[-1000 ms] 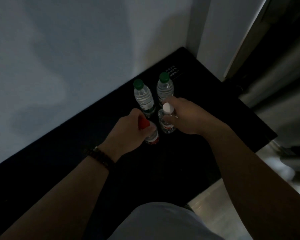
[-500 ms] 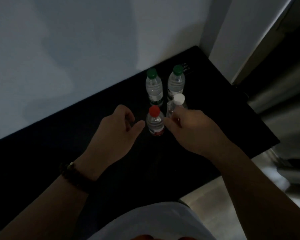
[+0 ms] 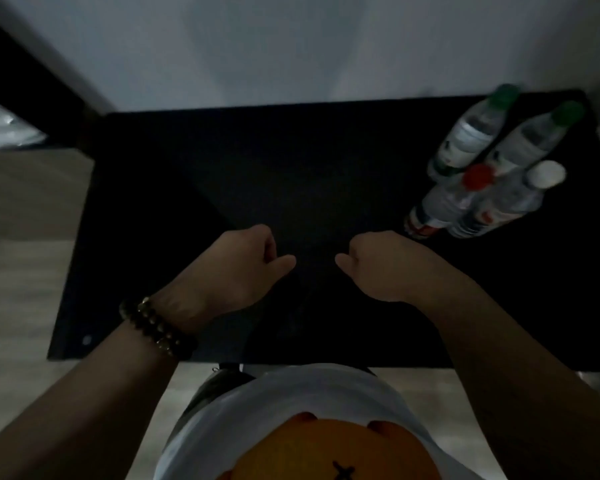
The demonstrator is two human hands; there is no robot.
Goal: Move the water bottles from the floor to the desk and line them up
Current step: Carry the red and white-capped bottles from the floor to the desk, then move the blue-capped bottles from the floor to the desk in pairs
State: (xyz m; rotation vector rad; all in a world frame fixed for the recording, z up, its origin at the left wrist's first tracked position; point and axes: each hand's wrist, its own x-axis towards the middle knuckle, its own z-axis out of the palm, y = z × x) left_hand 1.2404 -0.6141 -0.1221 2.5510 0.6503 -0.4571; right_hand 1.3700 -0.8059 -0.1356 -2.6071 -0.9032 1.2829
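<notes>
My left hand (image 3: 243, 268) and right hand (image 3: 385, 268) hover over the near middle of the black desk (image 3: 205, 161), each curled in a loose fist, thumb pointing inward, holding nothing. The water bottles stand bunched at the desk's far right corner. Two green-capped bottles (image 3: 465, 136) are behind, with a red-capped bottle (image 3: 440, 202) and a white-capped bottle (image 3: 499, 206) in front.

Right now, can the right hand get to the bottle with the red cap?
Probably yes. The right hand holds nothing, and only bare dark desk lies between it and the red-capped bottle, just beyond it to the right.
</notes>
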